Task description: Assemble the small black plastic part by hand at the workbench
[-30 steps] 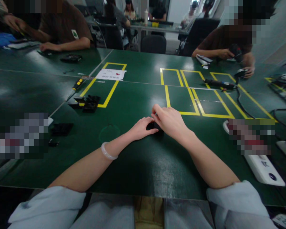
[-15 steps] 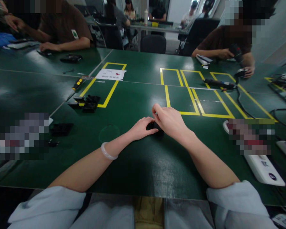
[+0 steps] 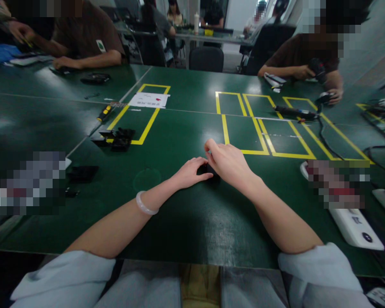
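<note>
Between my hands, on the table, is a small black part (image 3: 214, 175), mostly hidden; its kind cannot be made out. My left hand (image 3: 191, 173) grips it from the left, thumb in front and fingers behind. Over its right side curls my right hand (image 3: 228, 162), with the index finger bent and the fingertips hidden behind the hand. Whether those fingertips hold anything does not show.
Black parts (image 3: 120, 139) lie left, near a yellow-black screwdriver (image 3: 105, 112) and a paper label (image 3: 149, 100). Further black pieces (image 3: 82, 173) sit nearer. A white power strip (image 3: 356, 226) and a black stick-shaped tool (image 3: 295, 113) are right. Two people work across the green table (image 3: 179, 222).
Both my hands and the black part stay in nearly the same place. At the far left, a co-worker's raised hand has shifted slightly.
</note>
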{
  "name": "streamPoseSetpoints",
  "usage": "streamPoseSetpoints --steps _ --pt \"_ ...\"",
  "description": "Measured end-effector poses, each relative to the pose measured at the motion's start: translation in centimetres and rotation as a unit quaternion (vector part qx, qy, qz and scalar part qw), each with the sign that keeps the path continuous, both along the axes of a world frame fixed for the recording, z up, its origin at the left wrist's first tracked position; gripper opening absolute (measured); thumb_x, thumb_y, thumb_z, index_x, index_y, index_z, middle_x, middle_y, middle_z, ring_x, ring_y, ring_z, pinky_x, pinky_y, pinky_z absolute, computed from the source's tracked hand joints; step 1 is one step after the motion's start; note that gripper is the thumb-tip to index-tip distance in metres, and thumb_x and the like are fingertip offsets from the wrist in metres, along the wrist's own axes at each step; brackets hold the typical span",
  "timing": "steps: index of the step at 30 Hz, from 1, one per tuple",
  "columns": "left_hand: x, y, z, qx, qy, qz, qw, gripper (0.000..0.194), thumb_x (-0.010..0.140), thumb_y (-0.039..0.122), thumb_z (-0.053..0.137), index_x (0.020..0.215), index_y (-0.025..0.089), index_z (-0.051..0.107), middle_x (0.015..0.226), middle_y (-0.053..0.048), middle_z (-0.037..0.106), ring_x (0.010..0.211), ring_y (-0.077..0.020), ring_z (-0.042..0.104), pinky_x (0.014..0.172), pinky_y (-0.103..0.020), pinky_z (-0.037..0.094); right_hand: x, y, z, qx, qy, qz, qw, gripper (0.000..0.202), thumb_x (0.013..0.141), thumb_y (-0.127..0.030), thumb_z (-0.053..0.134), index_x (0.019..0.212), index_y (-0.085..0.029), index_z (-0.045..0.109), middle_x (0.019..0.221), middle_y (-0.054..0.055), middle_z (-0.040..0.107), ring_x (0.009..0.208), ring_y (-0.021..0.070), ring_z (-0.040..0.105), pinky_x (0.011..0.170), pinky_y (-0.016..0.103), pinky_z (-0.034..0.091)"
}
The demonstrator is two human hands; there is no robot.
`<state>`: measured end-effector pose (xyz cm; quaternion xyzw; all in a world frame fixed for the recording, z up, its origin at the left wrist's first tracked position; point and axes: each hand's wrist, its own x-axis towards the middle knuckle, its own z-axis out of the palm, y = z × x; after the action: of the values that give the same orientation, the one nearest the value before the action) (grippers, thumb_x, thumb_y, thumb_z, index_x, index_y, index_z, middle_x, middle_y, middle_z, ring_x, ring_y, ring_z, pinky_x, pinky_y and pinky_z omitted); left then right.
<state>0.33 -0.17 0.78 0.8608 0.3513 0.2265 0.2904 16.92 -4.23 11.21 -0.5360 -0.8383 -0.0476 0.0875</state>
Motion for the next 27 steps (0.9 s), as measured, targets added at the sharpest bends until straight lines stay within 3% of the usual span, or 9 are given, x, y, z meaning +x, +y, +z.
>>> streamPoseSetpoints --steps 5,10,17,27 --pt "-0.01 0.08 -0.33 0.004 0.004 0.009 1.0 0.041 0.091 0.057 0.064 0.109 0.019 0.064 0.116 -0.011 0.069 0.108 -0.0316 0.064 0.097 -0.047 0.05 0.06 0.0 -0.24 0.007 0.015 0.008 1.0 0.026 0.1 -0.018 0.032 0.114 -0.017 0.053 0.093 0.008 0.074 0.082 0.0193 0.066 0.069 0.03 0.033" --pt "0.03 0.0 -0.1 -0.004 -0.004 0.006 1.0 0.044 0.092 0.054 0.065 0.117 0.019 0.062 0.122 -0.012 0.068 0.113 -0.0325 0.063 0.1 -0.048 0.049 -0.01 0.04 -0.16 0.001 0.016 0.006 1.0 0.022 0.103 -0.026 0.036 0.113 -0.017 0.054 0.091 0.008 0.075 0.08 0.0198 0.066 0.067 0.03 0.032" --pt "-0.05 0.08 -0.09 -0.001 -0.001 0.003 1.0 0.043 0.092 0.055 0.065 0.115 0.019 0.063 0.122 -0.012 0.068 0.113 -0.0328 0.063 0.1 -0.049 0.049 -0.12 -0.07 -0.01 0.002 0.008 0.001 1.0 0.025 0.1 -0.018 0.034 0.115 -0.016 0.054 0.092 0.008 0.074 0.082 0.0197 0.067 0.069 0.03 0.034" --pt "-0.03 0.08 -0.14 -0.001 -0.006 0.0 1.0 0.043 0.092 0.053 0.065 0.116 0.018 0.062 0.124 -0.012 0.068 0.114 -0.0322 0.063 0.101 -0.048 0.049 -0.06 0.07 -0.2 0.002 0.004 0.002 1.0 0.021 0.102 -0.021 0.036 0.113 -0.017 0.054 0.09 0.006 0.074 0.08 0.0194 0.067 0.069 0.03 0.034"
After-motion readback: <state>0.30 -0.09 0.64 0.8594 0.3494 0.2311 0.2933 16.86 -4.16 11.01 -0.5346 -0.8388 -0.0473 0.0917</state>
